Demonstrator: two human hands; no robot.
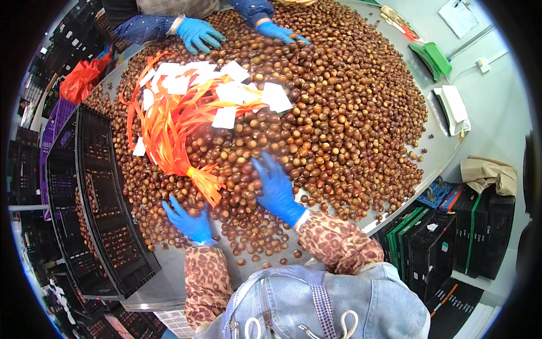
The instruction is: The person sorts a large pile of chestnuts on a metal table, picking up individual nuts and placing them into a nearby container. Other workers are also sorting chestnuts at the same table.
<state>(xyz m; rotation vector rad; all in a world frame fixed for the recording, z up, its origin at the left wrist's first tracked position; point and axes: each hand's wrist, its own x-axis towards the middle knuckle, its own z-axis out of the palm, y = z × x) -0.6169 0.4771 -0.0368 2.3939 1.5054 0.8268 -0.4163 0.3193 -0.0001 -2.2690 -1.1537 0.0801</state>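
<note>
A wide heap of round, glossy brown nuts [338,127] covers the metal table [163,271]. My left hand [190,222], in a blue glove, rests at the near left of the heap with its fingers spread against the nuts. Farther right, my right hand [277,193], gloved the same way, lies on the heap, fingers apart and pointing away from me. Beyond and between my hands, a bundle of orange ribbons [173,127] lies on the nuts, bound by a yellow band [190,171]. White tags [276,96] fan out at its far end.
Across the table, a co-worker's gloved hands [200,34] touch the heap. Black plastic crates [103,190] stand at the left, partly over the table's edge. A green dustpan [436,59] lies at the far right. More black crates [432,245] are stacked beside the table.
</note>
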